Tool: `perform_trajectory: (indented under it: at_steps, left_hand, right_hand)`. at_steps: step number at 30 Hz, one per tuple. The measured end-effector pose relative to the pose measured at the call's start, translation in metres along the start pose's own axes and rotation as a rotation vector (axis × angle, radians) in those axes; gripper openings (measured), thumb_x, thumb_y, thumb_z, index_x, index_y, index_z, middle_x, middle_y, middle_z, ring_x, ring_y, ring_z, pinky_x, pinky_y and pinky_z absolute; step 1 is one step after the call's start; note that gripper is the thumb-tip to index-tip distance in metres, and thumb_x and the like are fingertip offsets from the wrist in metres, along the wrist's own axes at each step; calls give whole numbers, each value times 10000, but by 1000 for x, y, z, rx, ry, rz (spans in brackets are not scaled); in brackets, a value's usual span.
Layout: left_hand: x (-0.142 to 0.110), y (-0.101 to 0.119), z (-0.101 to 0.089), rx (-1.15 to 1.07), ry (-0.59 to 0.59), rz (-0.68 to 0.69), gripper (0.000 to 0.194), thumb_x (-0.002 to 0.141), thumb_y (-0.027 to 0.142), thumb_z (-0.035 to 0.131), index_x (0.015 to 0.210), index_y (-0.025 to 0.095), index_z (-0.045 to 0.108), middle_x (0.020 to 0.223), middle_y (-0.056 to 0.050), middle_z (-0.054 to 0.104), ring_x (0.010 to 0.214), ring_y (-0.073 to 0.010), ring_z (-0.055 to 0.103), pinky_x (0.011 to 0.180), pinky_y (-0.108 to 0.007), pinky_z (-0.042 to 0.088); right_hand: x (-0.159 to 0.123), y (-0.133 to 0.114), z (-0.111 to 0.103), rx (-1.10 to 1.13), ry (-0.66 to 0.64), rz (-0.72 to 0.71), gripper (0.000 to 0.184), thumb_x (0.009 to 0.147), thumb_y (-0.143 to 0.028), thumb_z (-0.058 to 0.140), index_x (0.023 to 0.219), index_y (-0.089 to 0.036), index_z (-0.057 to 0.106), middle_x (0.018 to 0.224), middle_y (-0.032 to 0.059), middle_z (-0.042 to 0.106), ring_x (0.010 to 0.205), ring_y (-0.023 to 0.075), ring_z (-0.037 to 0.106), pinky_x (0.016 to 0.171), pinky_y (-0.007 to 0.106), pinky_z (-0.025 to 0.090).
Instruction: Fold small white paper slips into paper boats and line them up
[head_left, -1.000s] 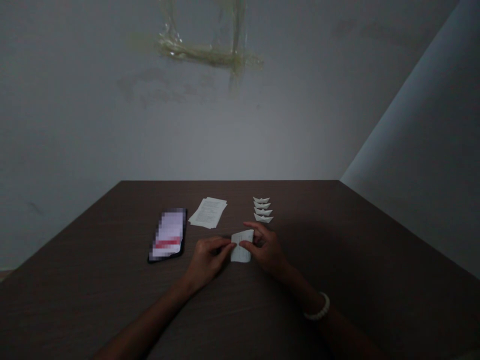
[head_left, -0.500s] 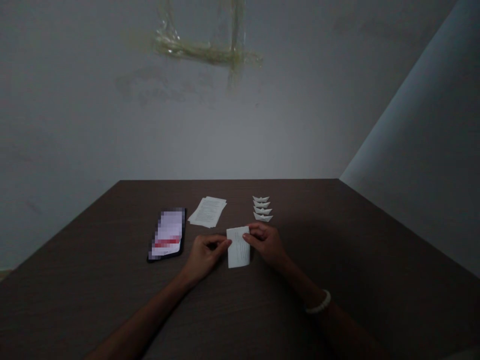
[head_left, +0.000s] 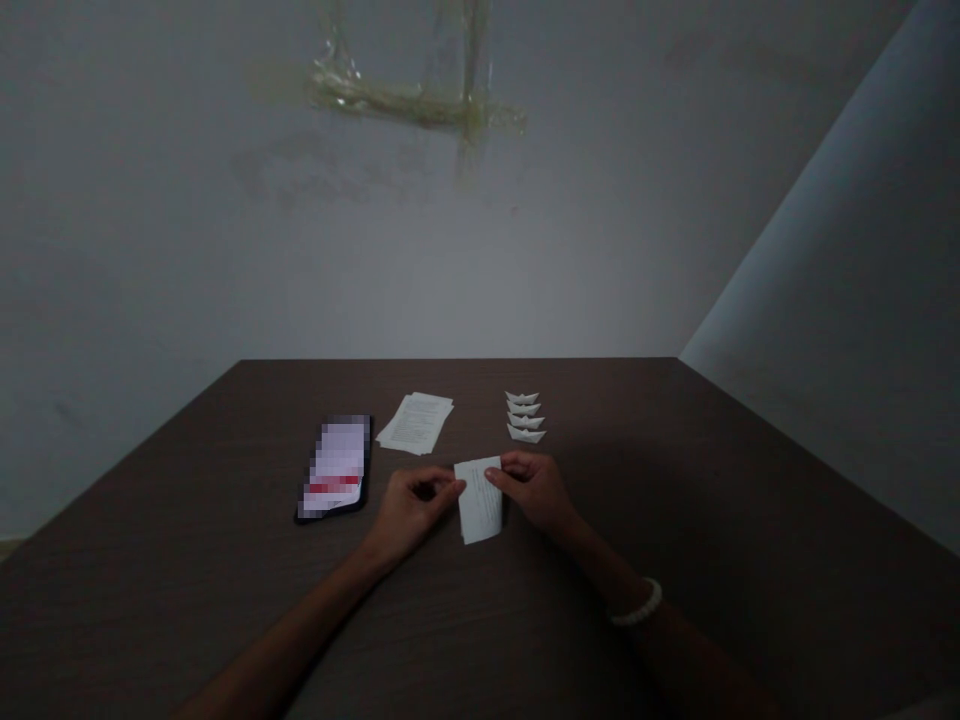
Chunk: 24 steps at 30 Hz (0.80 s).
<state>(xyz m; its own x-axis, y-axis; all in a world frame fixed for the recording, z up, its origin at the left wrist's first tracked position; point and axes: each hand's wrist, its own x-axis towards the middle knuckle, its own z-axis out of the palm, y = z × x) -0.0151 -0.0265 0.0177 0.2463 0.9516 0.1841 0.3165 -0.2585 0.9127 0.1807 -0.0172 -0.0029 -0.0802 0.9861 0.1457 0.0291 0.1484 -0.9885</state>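
Observation:
A small printed sheet of paper [head_left: 481,512], its right edge curved as if folded over, is held between both hands above the table. My left hand [head_left: 411,513] pinches its upper left edge between thumb and fingers. At the upper right corner, my right hand [head_left: 537,487] grips it with the thumb in front and fingers behind. A pale beaded bracelet [head_left: 637,606] circles my right wrist. Just beyond the right hand, several folded paper boats [head_left: 526,436] sit in a column.
Loose printed sheets [head_left: 415,424] lie in a pile beyond my left hand. A phone [head_left: 335,468] with its screen lit rests to the left of them. The dark brown table [head_left: 240,430] reaches a grey wall [head_left: 585,270] with strips of tape [head_left: 405,105] on it.
The paper has tilted slightly, its lower edge shifting down and to the right. Both hands keep nearly the same place and grip.

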Motion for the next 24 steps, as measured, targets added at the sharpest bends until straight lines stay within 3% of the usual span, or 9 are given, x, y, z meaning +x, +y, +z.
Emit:
perform_trajectory:
  at_steps: [7, 13, 24]
  left_hand:
    - [-1, -1, 2, -36, 116, -42, 317, 737, 449, 686, 759, 135, 722, 622, -31, 661, 567, -151, 569, 516, -232, 440]
    - [-1, -3, 2, -36, 168, 27, 286, 746, 398, 694, 864, 144, 753, 645, -35, 687, 582, -154, 600, 541, -243, 491]
    - [-2, 0, 3, -7, 166, 3, 302, 752, 387, 687, 904, 138, 765, 685, -50, 713, 612, -170, 616, 560, -261, 505]
  right_hand:
    - [-3, -5, 2, -28, -24, 9, 357, 664, -484, 758, 793, -153, 722, 786, 84, 757, 734, 246, 724, 661, 335, 574]
    - [-4, -7, 2, -51, -31, 13, 384, 669, -504, 749, 813, -148, 731, 809, 94, 758, 757, 255, 724, 676, 344, 576]
    - [-4, -5, 5, -24, 8, 15, 320, 668, -442, 760, 808, -157, 728, 787, 84, 760, 731, 261, 726, 646, 344, 576]
